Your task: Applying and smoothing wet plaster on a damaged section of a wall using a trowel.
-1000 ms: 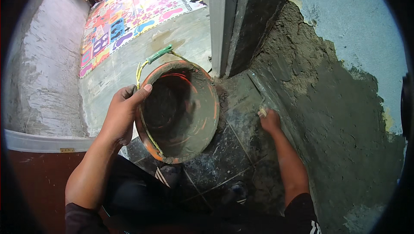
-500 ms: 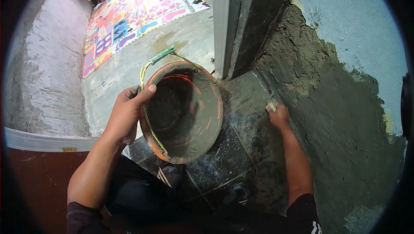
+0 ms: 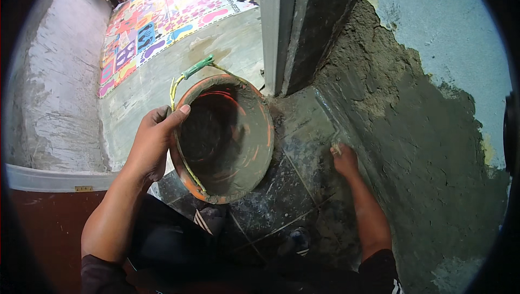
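My left hand (image 3: pixel 153 139) is closed on the near-left rim of an orange bucket (image 3: pixel 268 153), thumb over the edge. The bucket tilts with its mouth toward me, its inside coated in grey mortar (image 3: pixel 203 134). A yellow rope handle with a green grip (image 3: pixel 197 67) hangs over its far-left side. On the right, my right hand (image 3: pixel 346 159) is closed around the handle of a trowel (image 3: pixel 327 108). Its thin blade lies low along the foot of the mortared wall (image 3: pixel 417 153), pointing away from me.
A grey door frame (image 3: pixel 279 34) stands just beyond the bucket. Past it, a colourful printed mat (image 3: pixel 173 17) covers the pale floor. Rough mortar (image 3: pixel 363 55) edges the light blue wall paint (image 3: pixel 449 23). My feet stand on dark tiles (image 3: pixel 271 202); a brown panel (image 3: pixel 49 234) is at lower left.
My right hand has drawn the trowel a little toward me along the wall's foot. The left hand still grips the bucket; the whole view has shifted slightly.
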`<state>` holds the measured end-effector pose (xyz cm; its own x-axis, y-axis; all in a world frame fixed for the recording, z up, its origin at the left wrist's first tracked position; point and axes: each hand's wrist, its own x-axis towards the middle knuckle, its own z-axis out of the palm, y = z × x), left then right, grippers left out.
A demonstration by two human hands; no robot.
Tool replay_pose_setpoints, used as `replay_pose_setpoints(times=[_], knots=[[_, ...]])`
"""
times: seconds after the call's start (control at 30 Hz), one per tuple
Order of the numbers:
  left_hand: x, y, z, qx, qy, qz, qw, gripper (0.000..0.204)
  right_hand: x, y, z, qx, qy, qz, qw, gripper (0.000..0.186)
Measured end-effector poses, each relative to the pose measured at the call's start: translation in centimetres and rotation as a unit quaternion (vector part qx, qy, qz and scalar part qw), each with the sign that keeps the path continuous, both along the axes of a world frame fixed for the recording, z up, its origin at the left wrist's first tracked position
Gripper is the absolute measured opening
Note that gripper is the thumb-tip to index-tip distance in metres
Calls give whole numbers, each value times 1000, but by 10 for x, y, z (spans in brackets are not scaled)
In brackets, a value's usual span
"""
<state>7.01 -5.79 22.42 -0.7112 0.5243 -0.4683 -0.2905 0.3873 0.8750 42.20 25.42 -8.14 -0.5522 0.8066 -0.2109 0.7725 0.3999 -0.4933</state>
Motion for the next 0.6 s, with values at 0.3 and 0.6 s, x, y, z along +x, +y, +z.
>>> replay_pose_setpoints(times=[0.3,0.6], knots=[[8,4,1,36,22,17,999,35,5,7,-22,113,-74,6,991,38],[10,2,4,40,24,19,999,35,10,10,45,83,-24,-25,996,39]])
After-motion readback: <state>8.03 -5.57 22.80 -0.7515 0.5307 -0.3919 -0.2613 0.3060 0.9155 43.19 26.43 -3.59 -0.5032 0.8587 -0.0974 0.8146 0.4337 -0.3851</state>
